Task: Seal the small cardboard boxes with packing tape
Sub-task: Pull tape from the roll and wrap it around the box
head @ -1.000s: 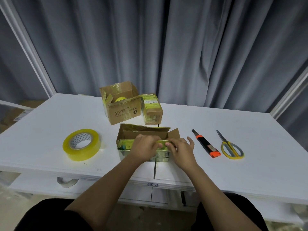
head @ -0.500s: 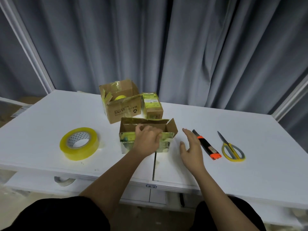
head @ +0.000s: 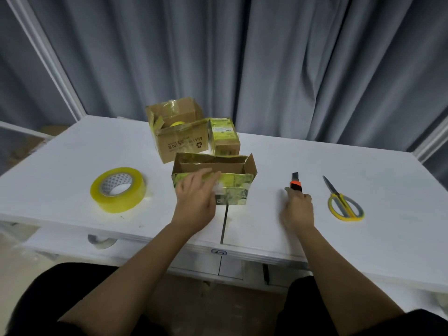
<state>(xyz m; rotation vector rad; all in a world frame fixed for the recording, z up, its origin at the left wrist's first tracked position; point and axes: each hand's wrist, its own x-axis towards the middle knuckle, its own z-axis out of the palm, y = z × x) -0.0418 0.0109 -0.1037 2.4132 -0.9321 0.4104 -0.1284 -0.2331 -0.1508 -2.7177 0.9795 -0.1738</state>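
Observation:
A small open cardboard box [head: 236, 194], covered in yellowish tape, stands in the middle of the white table [head: 72, 156] with its flaps up. My left hand [head: 195, 198] rests on its front wall, fingers stretched along the top edge. To the right, my right hand [head: 297, 210] grips the lower end of an orange-and-black utility knife [head: 296, 182] that lies on the table. A roll of yellowish packing tape [head: 118, 190] lies flat to the left of the box.
Behind the open box stand a larger brown box [head: 183, 144] with open flaps and a small closed box [head: 224, 138]. Yellow-handled scissors [head: 344, 206] lie to the right of the knife. Grey curtains hang behind the table. A second tape roll [head: 100, 240] sits under the table edge.
My right hand left the box, swung right and took hold of the utility knife. My left hand stayed on the box's front wall, and the box sits slightly farther back.

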